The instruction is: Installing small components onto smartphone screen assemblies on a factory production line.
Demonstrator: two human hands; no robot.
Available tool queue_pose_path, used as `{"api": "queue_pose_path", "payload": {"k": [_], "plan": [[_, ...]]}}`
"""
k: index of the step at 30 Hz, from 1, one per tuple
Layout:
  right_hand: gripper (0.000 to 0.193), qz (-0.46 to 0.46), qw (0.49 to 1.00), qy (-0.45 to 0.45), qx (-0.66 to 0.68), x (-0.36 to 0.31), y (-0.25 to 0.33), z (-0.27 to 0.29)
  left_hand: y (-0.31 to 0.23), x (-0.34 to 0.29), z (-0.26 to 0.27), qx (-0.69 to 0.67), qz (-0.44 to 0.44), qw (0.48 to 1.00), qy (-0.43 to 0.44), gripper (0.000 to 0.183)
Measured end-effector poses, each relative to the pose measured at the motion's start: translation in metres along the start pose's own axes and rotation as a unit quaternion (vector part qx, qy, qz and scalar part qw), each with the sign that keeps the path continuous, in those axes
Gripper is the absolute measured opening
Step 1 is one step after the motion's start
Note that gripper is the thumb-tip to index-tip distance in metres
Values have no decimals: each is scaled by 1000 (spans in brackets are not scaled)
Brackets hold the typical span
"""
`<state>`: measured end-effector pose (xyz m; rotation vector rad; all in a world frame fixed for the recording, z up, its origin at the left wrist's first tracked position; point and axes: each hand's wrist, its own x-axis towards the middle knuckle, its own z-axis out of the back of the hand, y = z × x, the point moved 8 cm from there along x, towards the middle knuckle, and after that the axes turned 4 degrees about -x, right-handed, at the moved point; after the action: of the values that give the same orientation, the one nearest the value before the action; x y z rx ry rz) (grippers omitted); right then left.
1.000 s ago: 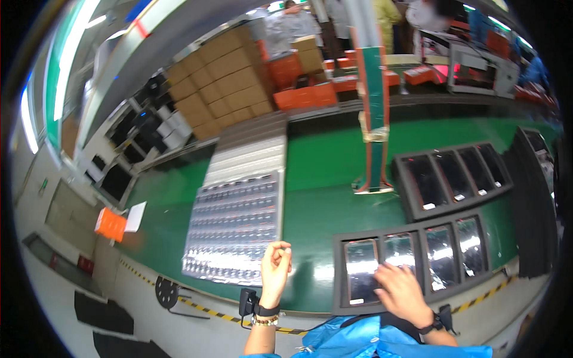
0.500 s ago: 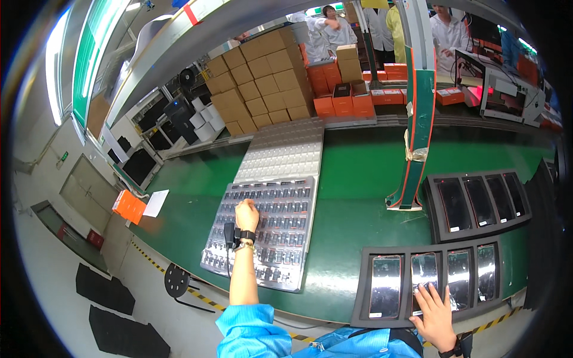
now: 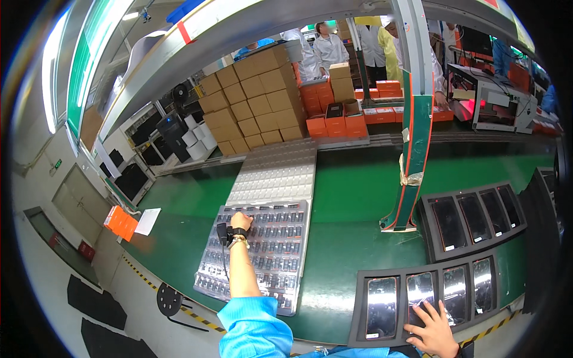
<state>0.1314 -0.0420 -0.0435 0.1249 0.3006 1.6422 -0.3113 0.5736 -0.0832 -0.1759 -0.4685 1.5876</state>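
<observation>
My left hand (image 3: pixel 242 221) is over the far rows of a clear plastic tray (image 3: pixel 207 262) filled with small dark parts (image 3: pixel 271 247). Its fingers are bent together at the parts; whatever they pinch is too small and hidden to name. A wrist strap with a corded black block is on that arm. Fingers spread, my right hand (image 3: pixel 434 332) rests on the second phone-like black panel (image 3: pixel 420 285) of a dark foam tray (image 3: pixel 353 334). Its fingertips touch the glossy surface. Several such panels lie side by side in that tray.
Behind it, a second foam tray (image 3: pixel 432 253) holds more panels. A green post (image 3: pixel 416 143) rises from the green table (image 3: pixel 334 250). Empty clear trays (image 3: pixel 276 173) lie beyond the filled one. Cardboard boxes (image 3: pixel 256 98) and orange boxes (image 3: pixel 336 122) are stacked farther back, near people in white coats.
The view has tilted, so the table sits lower in the picture. My left hand is closer to the far edge of the parts tray. My right hand remains on the panel.
</observation>
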Motion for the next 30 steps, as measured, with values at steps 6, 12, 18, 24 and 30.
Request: {"api": "queue_pose_path", "payload": {"k": [6, 12, 18, 24, 30], "plan": [[27, 71, 989, -88, -96, 5, -12, -5, 11, 4, -3, -3, -48, 997, -61, 26], [23, 78, 981, -118, -133, 3, -11, -6, 1, -3, -3, -29, -72, 992, -102, 25], [23, 66, 976, -157, -134, 0, -8, -2, 2, 12, -8, 59, 25, 996, -65, 28], [25, 32, 980, -190, -57, -1, -11, 9, -79, -56, 42, -109, -280, 935, -188, 22], [26, 25, 979, -197, -51, -3, -6, 16, -203, -199, 109, -301, -333, 890, -80, 23]]}}
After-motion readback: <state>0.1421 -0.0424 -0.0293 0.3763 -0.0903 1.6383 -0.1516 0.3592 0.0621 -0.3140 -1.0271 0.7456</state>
